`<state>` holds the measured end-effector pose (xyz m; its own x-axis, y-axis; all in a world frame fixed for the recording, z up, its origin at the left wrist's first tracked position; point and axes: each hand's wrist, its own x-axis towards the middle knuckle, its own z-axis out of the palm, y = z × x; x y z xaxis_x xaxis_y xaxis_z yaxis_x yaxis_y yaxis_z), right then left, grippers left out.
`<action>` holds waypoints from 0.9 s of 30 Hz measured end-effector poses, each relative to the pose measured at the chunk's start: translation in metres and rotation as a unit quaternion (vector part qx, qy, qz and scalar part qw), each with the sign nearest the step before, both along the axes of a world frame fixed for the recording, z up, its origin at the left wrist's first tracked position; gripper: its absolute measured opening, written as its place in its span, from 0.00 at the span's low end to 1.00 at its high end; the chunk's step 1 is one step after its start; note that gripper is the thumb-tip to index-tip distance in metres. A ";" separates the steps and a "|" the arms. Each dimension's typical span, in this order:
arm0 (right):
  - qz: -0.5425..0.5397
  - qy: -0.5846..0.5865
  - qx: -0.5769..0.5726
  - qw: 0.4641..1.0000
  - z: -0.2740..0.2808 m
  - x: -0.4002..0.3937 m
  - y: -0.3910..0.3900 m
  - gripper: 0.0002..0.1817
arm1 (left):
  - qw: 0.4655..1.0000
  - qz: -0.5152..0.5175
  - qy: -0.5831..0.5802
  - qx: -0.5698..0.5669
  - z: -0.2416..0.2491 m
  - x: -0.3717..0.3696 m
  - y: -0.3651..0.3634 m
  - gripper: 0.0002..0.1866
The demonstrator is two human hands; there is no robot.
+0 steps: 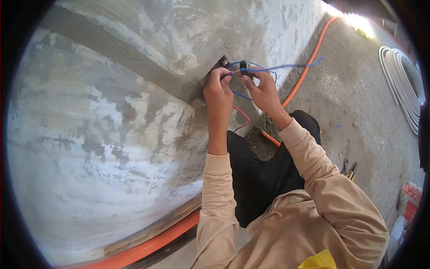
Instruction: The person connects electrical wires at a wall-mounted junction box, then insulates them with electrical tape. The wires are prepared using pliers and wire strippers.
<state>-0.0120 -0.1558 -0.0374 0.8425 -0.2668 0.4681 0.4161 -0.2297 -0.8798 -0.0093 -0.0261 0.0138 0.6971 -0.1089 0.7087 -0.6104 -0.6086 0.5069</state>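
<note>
Close to the wall, my left hand (219,96) pinches electrical wires (236,71) between thumb and fingertips. Just right of it, my right hand (265,93) is closed on a small black roll that looks like electrical tape (244,68), seen edge-on. A loose blue wire (286,67) runs past the roll and sticks out to the right. More blue wire loops behind both hands. The wires come from a dark hole (221,62) in the wall, partly hidden by my left hand. A red wire (247,117) hangs in a curve below.
A rough plastered wall (112,112) fills the left side. An orange conduit (309,67) runs along the floor, and another orange pipe (165,237) lies lower left. To the right are a white coil (398,85), pliers (350,171), wire scraps (338,126) and a red-and-white container (409,199).
</note>
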 end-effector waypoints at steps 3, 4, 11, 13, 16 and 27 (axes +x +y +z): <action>-0.072 -0.076 -0.118 0.987 0.012 0.003 0.006 0.13 | 0.999 -0.038 0.005 -0.022 0.000 -0.003 0.004 0.16; -0.080 -0.094 -0.156 0.980 0.014 0.003 0.007 0.12 | 0.998 -0.044 0.027 -0.034 0.003 -0.006 0.006 0.19; -0.069 -0.165 -0.234 0.956 0.011 0.012 0.000 0.14 | 0.996 -0.075 0.035 -0.038 0.000 -0.002 0.013 0.33; -0.068 -0.170 -0.244 0.952 0.012 0.010 -0.002 0.13 | 0.996 -0.075 0.036 -0.035 0.000 -0.002 0.014 0.33; -0.065 -0.175 -0.263 0.947 0.011 0.007 -0.004 0.13 | 0.996 -0.077 0.023 -0.040 -0.001 -0.002 0.014 0.32; -0.050 -0.150 -0.257 0.953 0.009 -0.011 0.002 0.10 | 0.995 -0.034 -0.095 0.014 -0.012 0.006 0.019 0.17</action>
<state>-0.0227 -0.1538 -0.0280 0.6321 -0.0093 0.7748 0.5854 -0.6494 -0.4853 -0.0031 -0.0075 0.0021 0.5411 -0.1736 0.8229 -0.7339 -0.5753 0.3612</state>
